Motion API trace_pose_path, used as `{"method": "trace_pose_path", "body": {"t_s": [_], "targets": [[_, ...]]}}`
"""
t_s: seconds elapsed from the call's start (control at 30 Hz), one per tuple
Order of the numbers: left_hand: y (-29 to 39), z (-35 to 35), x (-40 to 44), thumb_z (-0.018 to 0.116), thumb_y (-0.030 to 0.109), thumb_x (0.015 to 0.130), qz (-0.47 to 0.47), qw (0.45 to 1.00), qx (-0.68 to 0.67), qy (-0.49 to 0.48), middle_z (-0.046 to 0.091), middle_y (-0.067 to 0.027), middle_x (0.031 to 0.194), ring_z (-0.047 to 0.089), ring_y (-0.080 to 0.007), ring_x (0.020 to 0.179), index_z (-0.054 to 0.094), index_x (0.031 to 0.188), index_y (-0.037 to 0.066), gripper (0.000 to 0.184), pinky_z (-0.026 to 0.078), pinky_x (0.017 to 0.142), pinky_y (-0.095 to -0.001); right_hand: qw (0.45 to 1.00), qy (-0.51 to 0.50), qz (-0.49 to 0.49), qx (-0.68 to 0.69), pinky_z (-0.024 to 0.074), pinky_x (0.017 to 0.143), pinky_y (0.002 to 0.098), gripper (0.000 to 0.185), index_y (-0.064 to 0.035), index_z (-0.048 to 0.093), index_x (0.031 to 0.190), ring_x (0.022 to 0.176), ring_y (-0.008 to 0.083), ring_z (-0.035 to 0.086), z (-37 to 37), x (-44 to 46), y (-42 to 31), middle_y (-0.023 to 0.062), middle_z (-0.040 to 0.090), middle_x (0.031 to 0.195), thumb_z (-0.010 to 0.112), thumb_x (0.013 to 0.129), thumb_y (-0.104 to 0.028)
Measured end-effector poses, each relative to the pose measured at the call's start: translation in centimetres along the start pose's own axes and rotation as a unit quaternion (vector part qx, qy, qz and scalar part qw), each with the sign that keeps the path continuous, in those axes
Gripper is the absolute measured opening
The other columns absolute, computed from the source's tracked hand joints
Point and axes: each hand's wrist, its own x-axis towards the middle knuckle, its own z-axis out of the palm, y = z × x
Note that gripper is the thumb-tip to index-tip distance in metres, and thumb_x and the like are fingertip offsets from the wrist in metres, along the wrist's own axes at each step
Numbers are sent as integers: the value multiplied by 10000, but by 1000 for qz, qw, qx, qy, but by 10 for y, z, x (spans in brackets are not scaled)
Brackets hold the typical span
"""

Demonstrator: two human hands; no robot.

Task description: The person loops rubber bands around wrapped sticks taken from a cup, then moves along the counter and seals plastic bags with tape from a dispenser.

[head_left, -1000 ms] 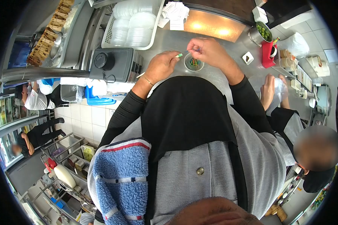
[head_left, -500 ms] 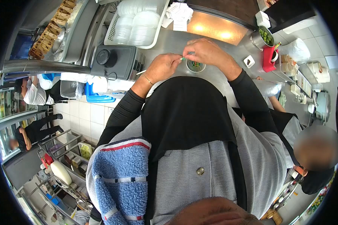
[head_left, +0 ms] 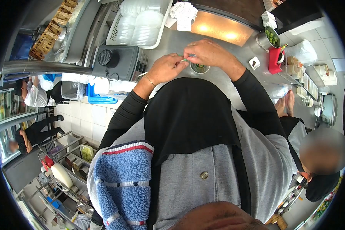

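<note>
My left hand (head_left: 165, 69) pinches a small green and white piece (head_left: 184, 60) between thumb and fingertips. My right hand (head_left: 204, 53) touches the same piece from the other side, its fingers pressed together. Just below my right hand stands a small round cup (head_left: 199, 69) on the steel counter (head_left: 222, 81), with thin green and orange strands inside. What the piece is, I cannot make out.
A white basket (head_left: 156, 43) of clear plastic containers and a grey machine (head_left: 122, 61) stand at the left. Toward the right are a small white dish (head_left: 253, 62), a red holder (head_left: 273, 60) and a pot of green fruit (head_left: 271, 37). A co-worker's hands (head_left: 285, 104) are near a plastic bag (head_left: 276, 91).
My right hand has moved left, closer to my left hand, and the fingertips now meet at the green piece. The co-worker's hands have shifted away from the plastic bag.
</note>
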Motion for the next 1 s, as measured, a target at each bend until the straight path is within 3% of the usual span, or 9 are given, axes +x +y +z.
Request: {"method": "trace_pose_path", "body": {"t_s": [0.13,0.23,0.33,0.43,0.5,0.63,0.7,0.93,1.0], "targets": [[-2,4,-3,668,303,988,-5,999,1,36,695,-210,955,679,-390,870,726,1125,26,314,531,779,-464,998,60,-11,-28,539,793,451,164,-96,661,1068,919,327,701,1,-4,8,106,718,953,704,919,-149],[-7,1,-4,706,262,938,-72,996,-5,60,699,-197,901,681,-391,806,725,1026,45,235,529,713,-489,976,148,161,-5,559,811,455,199,-131,650,1174,913,371,713,-1,-19,43,130,745,943,646,991,-209],[-31,18,-4,703,232,939,-119,987,-1,104,706,-208,900,692,-391,809,715,1022,38,212,530,711,-492,968,191,165,-14,564,800,450,200,-111,643,1190,890,348,726,34,-43,73,129,753,957,631,1010,-198],[-52,38,2,652,210,979,-51,987,-29,152,714,-211,897,698,-394,808,706,1040,17,210,536,729,-483,951,103,278,85,567,785,421,204,-93,641,1194,873,293,735,60,-60,66,133,754,976,631,1000,-157],[-64,51,8,614,197,1012,38,977,-47,204,720,-203,882,696,-401,790,702,1061,4,218,542,734,-468,945,142,252,156,562,770,380,184,-60,641,1178,866,236,734,81,-68,73,120,755,971,617,1017,-146],[-33,39,7,566,170,1056,-78,981,-139,113,728,-152,874,704,-297,785,691,1134,0,225,552,757,-394,835,181,218,472,526,715,286,132,-30,631,1145,819,101,675,100,-65,75,44,752,970,615,1043,-111],[-26,33,10,561,163,1069,-129,976,-162,71,724,-94,884,699,-166,803,679,1180,-1,230,555,771,-329,837,180,209,473,540,723,279,168,6,636,1148,844,127,708,92,-57,66,53,751,970,585,1065,-131],[-22,25,10,565,132,1062,-27,990,-129,46,741,-102,901,712,-192,792,683,1182,10,208,556,773,-332,943,183,125,247,523,727,308,124,-39,704,1078,779,139,661,27,-27,14,68,769,987,639,1021,-129],[-18,22,11,575,132,1056,-13,992,-121,44,748,-109,903,715,-204,790,691,1184,8,213,558,777,-336,967,164,87,175,532,744,342,105,-40,709,1025,793,206,680,23,-20,16,83,755,976,657,989,-124]]}}
